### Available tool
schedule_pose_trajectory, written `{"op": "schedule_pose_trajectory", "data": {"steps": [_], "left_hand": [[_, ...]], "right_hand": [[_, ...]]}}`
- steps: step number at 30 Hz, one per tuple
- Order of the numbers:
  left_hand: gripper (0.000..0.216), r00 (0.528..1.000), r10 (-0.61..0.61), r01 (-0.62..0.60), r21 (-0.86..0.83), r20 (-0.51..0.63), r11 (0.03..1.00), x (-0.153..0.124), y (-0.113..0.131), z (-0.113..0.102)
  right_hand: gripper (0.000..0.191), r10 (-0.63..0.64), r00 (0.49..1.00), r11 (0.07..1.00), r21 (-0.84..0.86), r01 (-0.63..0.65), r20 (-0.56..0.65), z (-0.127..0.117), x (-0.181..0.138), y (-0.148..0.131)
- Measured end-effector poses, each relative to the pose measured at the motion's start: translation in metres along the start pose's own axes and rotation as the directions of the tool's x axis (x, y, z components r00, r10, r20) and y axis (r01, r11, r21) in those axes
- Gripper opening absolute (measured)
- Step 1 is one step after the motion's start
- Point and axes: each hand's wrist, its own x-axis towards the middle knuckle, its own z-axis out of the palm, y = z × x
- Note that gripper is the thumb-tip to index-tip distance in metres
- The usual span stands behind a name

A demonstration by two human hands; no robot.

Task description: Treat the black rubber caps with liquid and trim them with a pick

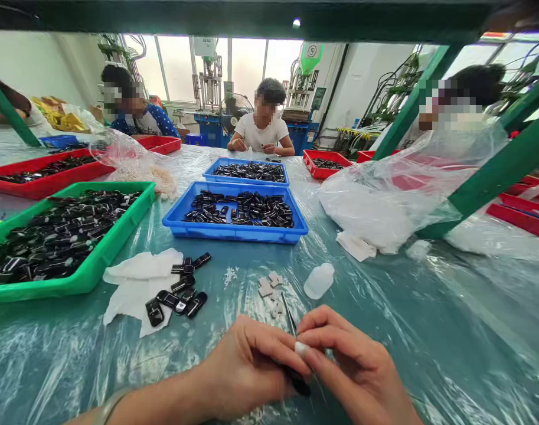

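My left hand (247, 369) is closed around a small glossy black part (298, 383) at the bottom centre. My right hand (349, 366) meets it, fingers pinched on thin metal tweezers (289, 316) that point up and away. Just beyond my hands lie small pale squares (269, 286) and a little white plastic bottle (319, 280) on its side. To the left, several loose black parts (180, 292) lie on and beside a white cloth (139, 283).
A green tray (96, 265) full of black parts sits at left, two blue trays (234, 230) at centre, red trays (43, 183) behind. Crumpled clear plastic bags (384, 200) and a green frame post (495, 177) stand at right. Three other people sit across the plastic-covered table.
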Motion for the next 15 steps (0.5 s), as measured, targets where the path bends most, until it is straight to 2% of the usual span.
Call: {"op": "schedule_pose_trajectory", "data": {"steps": [4, 7, 11, 15], "left_hand": [[0.02, 0.998, -0.049, 0.047, -0.038, -0.041, 0.998, -0.0002, -0.0012, 0.0003], [0.017, 0.99, -0.133, 0.125, -0.123, -0.055, 0.984, -0.0002, -0.0023, 0.0012], [0.019, 0.977, -0.199, 0.182, -0.186, -0.081, 0.966, 0.0005, -0.0051, 0.0018], [0.02, 0.964, -0.249, 0.229, -0.187, -0.093, 0.955, 0.0021, -0.0051, 0.0027]], "right_hand": [[0.011, 0.03, 0.998, 1.0, 0.011, -0.029, -0.051, 0.0017, 0.0016, 0.0006], [0.012, 0.064, 0.993, 0.997, 0.042, -0.06, -0.101, 0.0022, 0.0015, 0.0018], [0.011, 0.101, 0.971, 0.993, 0.079, -0.085, -0.219, 0.0034, -0.0006, 0.0006], [0.01, 0.031, 0.96, 0.999, 0.015, -0.028, -0.277, 0.0058, -0.0019, -0.0026]]}}
